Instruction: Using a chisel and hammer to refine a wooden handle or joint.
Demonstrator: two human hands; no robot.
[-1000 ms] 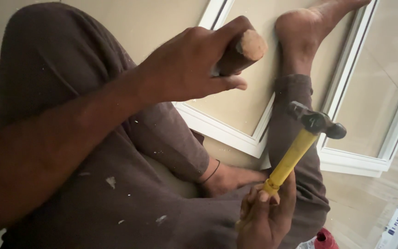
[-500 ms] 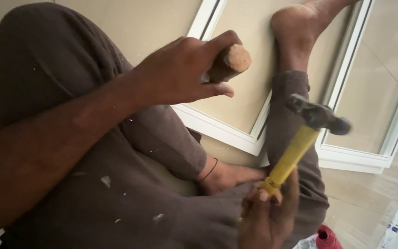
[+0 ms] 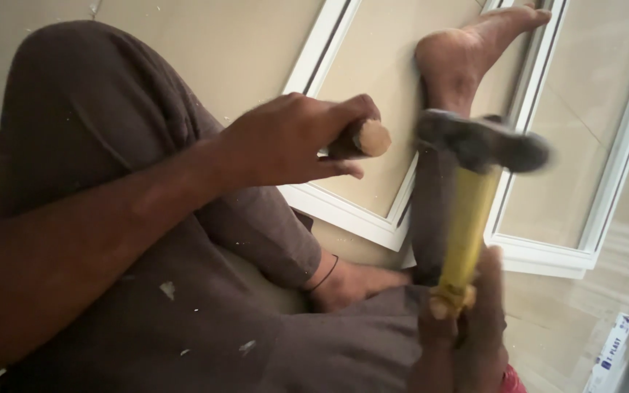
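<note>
My left hand [image 3: 293, 138] is closed around a wooden-handled tool [image 3: 362, 138], its round butt end facing right. My right hand [image 3: 464, 331] grips the yellow handle of a hammer [image 3: 467, 225]. The hammer's dark metal head [image 3: 483, 142] is blurred and sits just right of the wooden butt, a small gap apart. Both hands hover above my brown-trousered legs and a white frame [image 3: 351, 218] lying on the beige tiled floor. What the tool's tip rests on is hidden by my left hand.
My bare foot [image 3: 467, 51] rests on the white frame at the upper right, the other foot [image 3: 347, 280] tucked under my knee. A second white frame section [image 3: 547, 255] lies to the right. A white box [image 3: 624, 356] sits at the lower right corner, a red object [image 3: 511, 378] beside my right hand.
The hammer head has swung left and up toward the wooden butt and is now blurred. My left hand with the tool has dropped slightly in view.
</note>
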